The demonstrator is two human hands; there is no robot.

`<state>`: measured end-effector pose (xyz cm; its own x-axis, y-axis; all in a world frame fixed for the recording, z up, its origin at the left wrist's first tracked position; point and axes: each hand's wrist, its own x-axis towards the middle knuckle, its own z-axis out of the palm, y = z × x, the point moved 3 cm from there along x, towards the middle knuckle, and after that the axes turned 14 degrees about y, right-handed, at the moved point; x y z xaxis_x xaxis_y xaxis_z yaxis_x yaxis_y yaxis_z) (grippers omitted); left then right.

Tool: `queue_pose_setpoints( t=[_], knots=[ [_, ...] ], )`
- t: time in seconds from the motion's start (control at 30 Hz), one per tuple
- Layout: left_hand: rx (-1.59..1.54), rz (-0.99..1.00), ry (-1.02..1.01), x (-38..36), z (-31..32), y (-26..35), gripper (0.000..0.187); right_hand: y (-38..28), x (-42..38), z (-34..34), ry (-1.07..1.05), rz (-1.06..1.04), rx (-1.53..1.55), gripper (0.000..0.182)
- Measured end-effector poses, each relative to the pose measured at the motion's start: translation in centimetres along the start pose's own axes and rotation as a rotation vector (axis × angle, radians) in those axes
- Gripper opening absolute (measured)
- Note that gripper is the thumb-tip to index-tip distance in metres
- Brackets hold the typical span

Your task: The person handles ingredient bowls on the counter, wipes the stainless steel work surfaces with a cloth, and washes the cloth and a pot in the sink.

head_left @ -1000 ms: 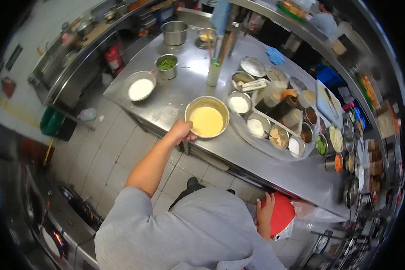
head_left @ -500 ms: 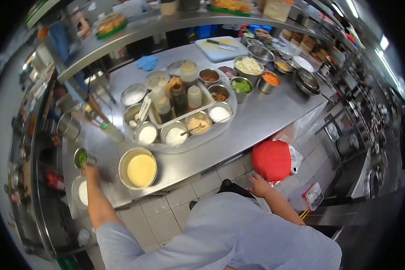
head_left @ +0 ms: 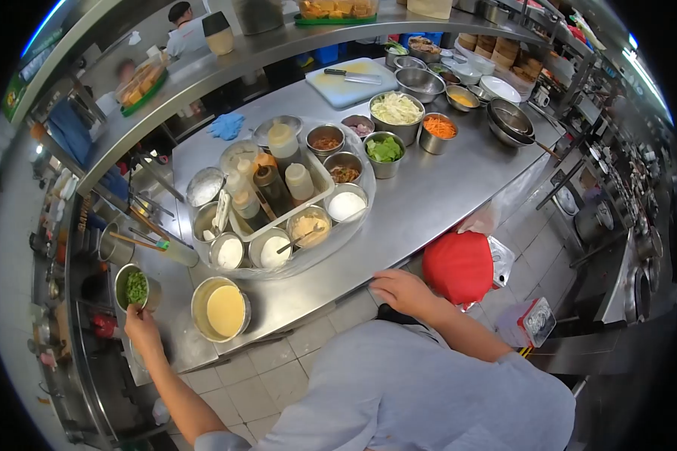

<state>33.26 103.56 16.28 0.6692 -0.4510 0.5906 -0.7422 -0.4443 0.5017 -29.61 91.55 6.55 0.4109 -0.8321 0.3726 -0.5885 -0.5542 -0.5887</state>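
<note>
At the left edge of the steel table (head_left: 436,195), the left hand (head_left: 141,323) is closed on the near rim of a steel pot (head_left: 153,292) containing chopped greens (head_left: 136,287); whether the pot's base contacts the surface cannot be determined. To its right, a metal bowl (head_left: 200,307) of yellow batter (head_left: 224,311) stands near the front edge. Further right, a white tray (head_left: 289,213) carries squeeze bottles (head_left: 299,183), with seasoning containers arranged around it. A cutting board (head_left: 323,92) bearing a knife (head_left: 353,76) lies toward the far edge. The right hand (head_left: 402,290) is empty, fingers loosely extended, positioned at the front edge. Stacked pans (head_left: 505,138) stand near the right end.
</note>
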Motion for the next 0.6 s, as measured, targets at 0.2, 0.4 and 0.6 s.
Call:
queue_pose_setpoints(
  t=[0.2, 0.4, 0.6],
  knots=[
    [-0.379, -0.114, -0.474, -8.1, -3.7, 16.9, 0.011, -7.3, 8.7, -1.9, 0.043, -0.369, 0.197, 0.03],
    [-0.442, 0.238, -0.89, -19.6, 2.6, 30.5, 0.017, -4.0, 9.2, -4.0, -0.081, -0.036, 0.398, 0.04],
    [-0.693, 0.09, -0.774, -25.5, 6.9, 32.8, 0.032, 6.4, 7.7, -7.7, -0.07, 0.02, 0.119, 0.025]
  ],
)
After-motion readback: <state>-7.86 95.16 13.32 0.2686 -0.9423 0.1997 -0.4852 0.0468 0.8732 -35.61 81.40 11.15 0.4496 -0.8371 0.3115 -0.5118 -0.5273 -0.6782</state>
